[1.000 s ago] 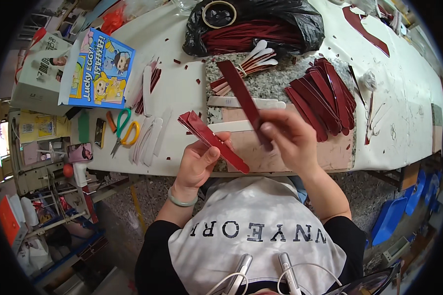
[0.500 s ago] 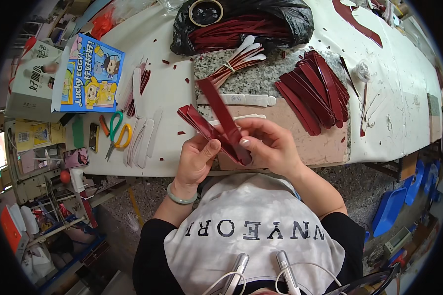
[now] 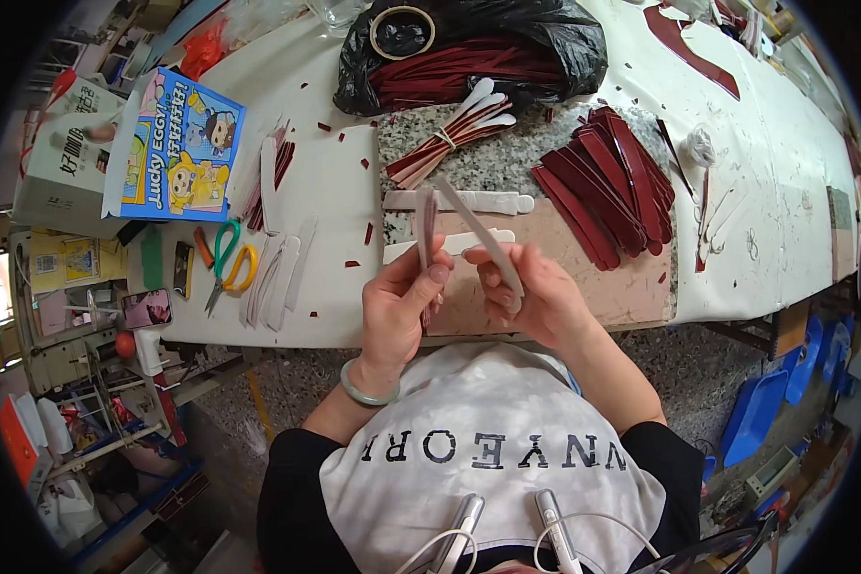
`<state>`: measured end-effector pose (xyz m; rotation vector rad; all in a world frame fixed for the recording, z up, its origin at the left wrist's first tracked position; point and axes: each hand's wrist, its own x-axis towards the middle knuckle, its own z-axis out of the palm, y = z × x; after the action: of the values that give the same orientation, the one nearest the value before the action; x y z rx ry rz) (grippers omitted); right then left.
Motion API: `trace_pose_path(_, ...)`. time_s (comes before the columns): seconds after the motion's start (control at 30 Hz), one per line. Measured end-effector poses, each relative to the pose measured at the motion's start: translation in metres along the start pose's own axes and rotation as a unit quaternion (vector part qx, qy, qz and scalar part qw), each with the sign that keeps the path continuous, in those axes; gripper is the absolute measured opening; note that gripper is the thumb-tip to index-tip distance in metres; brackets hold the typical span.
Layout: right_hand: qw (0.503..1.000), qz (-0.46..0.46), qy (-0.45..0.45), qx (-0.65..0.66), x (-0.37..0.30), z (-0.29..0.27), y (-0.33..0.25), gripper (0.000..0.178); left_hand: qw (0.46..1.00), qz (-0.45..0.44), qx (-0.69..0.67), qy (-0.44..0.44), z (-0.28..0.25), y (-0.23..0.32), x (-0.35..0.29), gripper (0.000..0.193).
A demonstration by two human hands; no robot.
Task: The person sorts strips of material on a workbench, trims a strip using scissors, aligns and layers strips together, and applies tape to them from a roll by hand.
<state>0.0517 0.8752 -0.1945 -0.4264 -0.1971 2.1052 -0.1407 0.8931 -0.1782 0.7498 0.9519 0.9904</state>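
Aloft, strip (image 3: 479, 231) in right hand (image 3: 541, 298)

Single strip (image 3: 480, 230), in right hand (image 3: 536, 292): motion-blurred, surface and edges indistinct; fingers likewise smeared. Strip bundle (image 3: 426, 220), in left hand (image 3: 402, 298): blurred, count not discernible, middle covered by the grasp. White flat template (image 3: 458, 243), lower of two: partly hidden behind the held pieces. Black plastic bag (image 3: 352, 77): cut by upper edge; conceals ends of its dark red strips (image 3: 469, 75). Strip fan (image 3: 614, 191): overlapped, under-layers hidden. Smartphone (image 3: 146, 308): display too small to make out. Dark eyewear (image 3: 732, 541): cropped at lower edge.
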Motion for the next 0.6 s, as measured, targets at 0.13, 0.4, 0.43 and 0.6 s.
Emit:
trace_pose_path(0.13, 0.994, -0.045, 0.023, -0.097, -0.007, 0.005, 0.005, 0.05, 1.0, -0.002, -0.01, -0.025, 0.002, 0.002, 0.001, 0.047)
trace_pose_path(0.4, 0.953, -0.051, 0.111, -0.276, -0.006, 0.013, 0.012, 0.028, 0.998, 0.026, -0.05, -0.004, -0.016, 0.01, -0.001, 0.04)
trace_pose_path(0.43, 0.954, -0.05, 0.111, -0.275, -0.004, 0.016, 0.014, 0.028, 0.998, 0.025, -0.049, -0.003, -0.013, 0.01, -0.002, 0.04)
trace_pose_path(0.6, 0.872, -0.15, 0.054, -0.464, 0.017, 0.043, 0.023, 0.023, 0.996, 0.009, -0.064, 0.066, -0.007, -0.004, -0.012, 0.037)
